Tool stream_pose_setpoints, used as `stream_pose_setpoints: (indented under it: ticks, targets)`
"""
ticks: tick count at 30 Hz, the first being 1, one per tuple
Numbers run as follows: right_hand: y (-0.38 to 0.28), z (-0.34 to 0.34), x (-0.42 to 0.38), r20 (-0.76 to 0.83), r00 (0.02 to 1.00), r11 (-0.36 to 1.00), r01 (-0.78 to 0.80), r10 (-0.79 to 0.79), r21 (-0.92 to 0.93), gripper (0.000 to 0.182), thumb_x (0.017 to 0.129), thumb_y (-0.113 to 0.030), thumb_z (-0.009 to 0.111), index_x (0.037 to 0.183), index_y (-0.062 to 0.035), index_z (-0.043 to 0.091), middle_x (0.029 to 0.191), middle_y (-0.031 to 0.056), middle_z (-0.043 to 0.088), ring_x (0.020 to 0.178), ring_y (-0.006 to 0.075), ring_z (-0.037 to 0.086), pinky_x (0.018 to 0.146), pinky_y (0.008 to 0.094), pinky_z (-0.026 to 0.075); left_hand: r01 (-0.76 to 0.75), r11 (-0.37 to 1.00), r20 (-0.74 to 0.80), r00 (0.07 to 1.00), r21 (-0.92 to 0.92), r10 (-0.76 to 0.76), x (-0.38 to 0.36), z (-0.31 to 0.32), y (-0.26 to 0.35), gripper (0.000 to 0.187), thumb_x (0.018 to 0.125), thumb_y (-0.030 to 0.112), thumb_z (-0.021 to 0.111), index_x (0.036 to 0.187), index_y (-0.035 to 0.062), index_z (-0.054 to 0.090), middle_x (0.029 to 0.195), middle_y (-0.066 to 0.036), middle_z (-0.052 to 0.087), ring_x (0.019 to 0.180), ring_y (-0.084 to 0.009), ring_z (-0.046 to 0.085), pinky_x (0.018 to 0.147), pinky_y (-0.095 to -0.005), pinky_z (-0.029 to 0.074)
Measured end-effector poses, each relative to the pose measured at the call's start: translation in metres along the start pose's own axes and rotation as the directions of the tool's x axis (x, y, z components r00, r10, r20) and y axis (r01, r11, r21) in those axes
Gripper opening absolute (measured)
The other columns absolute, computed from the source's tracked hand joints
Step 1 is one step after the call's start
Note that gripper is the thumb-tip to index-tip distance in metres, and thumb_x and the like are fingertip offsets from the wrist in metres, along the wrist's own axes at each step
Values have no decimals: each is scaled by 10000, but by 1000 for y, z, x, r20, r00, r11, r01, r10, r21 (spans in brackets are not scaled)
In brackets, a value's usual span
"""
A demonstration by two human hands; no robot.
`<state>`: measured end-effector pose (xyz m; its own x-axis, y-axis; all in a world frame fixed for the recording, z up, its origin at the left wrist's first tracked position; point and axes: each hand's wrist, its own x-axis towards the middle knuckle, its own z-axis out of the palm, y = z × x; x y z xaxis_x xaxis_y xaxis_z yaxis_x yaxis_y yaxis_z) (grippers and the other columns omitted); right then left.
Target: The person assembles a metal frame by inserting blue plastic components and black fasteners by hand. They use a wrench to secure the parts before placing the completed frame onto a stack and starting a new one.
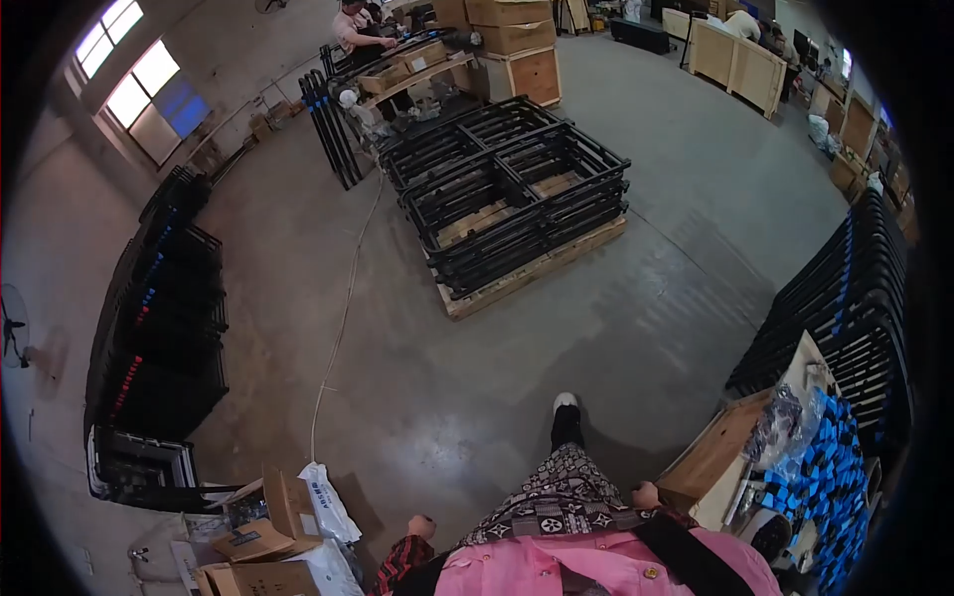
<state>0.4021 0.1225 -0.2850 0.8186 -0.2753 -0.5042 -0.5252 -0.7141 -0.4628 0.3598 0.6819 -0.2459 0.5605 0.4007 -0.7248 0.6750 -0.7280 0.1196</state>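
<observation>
My left hand [422, 526] hangs low at my left side, below a red and black checked cuff, with its fingers curled in and nothing seen in it. Nearest to it is a white plastic bag [330, 505] beside opened cardboard boxes [260, 536]. My right hand [646, 495] is at my right hip, close by the side of a wooden crate [717, 449]; its fingers are mostly hidden. Blue and black small parts [830, 487] are heaped in that crate, with clear plastic wrap [785, 422] at its edge.
Ahead, black metal frames [517, 189] lie stacked on a wooden pallet [537, 266]. A pale cable [345, 308] runs along the floor. More black frames stand in rows at left [164, 308] and right [845, 298]. A person [358, 35] stands at a far workbench [422, 81].
</observation>
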Motion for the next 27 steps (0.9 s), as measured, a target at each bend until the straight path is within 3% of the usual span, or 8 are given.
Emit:
stream_pose_setpoints:
  ticks: [7,11,14,17,19,21,23,27]
  targets:
    - [-152,-56,225,65,972,973,222,-225,58,219,677,-157,545,837,-40,640,809,177,618,815,340,589,735,394,470,-175,961,103,974,-215,201,103,-48,185,293,702,258,560,902,61,645,888,-170,617,850,-340,587,776,-391,461]
    - [-258,-99,343,78,959,960,277,-274,-35,191,687,-143,546,822,-33,624,793,176,609,789,343,582,714,397,465,-450,879,-193,887,-158,420,168,-137,313,294,743,186,554,952,-11,613,749,-159,631,694,-263,623,660,-339,483]
    - [-325,-109,431,-35,952,950,306,-304,56,238,689,-143,534,872,-25,629,789,173,620,781,312,606,719,358,475,-471,869,-191,876,-153,442,236,-187,379,281,750,166,551,952,-20,609,725,-154,629,682,-234,623,639,-326,477]
    - [-402,-109,514,-57,979,964,205,-198,168,256,721,-120,524,933,-11,617,771,139,630,726,246,619,653,331,482,-423,854,-107,906,-303,410,324,-236,425,271,767,177,555,953,-13,606,766,-159,629,689,-251,619,610,-328,477]
    - [-467,-124,561,137,990,907,-25,-37,420,282,764,-96,508,1011,23,575,759,95,608,666,169,594,581,287,474,-153,773,4,980,-615,197,395,-269,450,279,806,191,538,983,-18,595,714,-94,611,622,-163,596,537,-278,459]
    - [-498,-110,635,125,991,833,-35,-41,553,326,800,-96,495,1094,46,509,745,64,562,612,128,545,535,247,454,-114,693,-61,993,-711,101,467,-310,477,277,836,192,512,981,-36,577,730,-60,590,607,-114,570,497,-233,431]
    - [-536,-101,703,95,995,757,-82,27,648,324,811,-114,503,1086,56,500,740,62,552,602,133,534,534,248,451,-12,695,-161,976,-719,-149,549,-346,506,313,849,231,495,947,-59,562,790,-120,609,664,-192,594,559,-300,453]
    - [-590,-77,836,25,983,576,-126,180,808,347,825,-200,541,1044,65,491,736,60,527,583,123,506,522,245,438,-76,830,-486,839,-553,-247,725,-389,521,469,864,345,443,991,-96,538,913,-268,582,872,-402,539,752,-430,403]
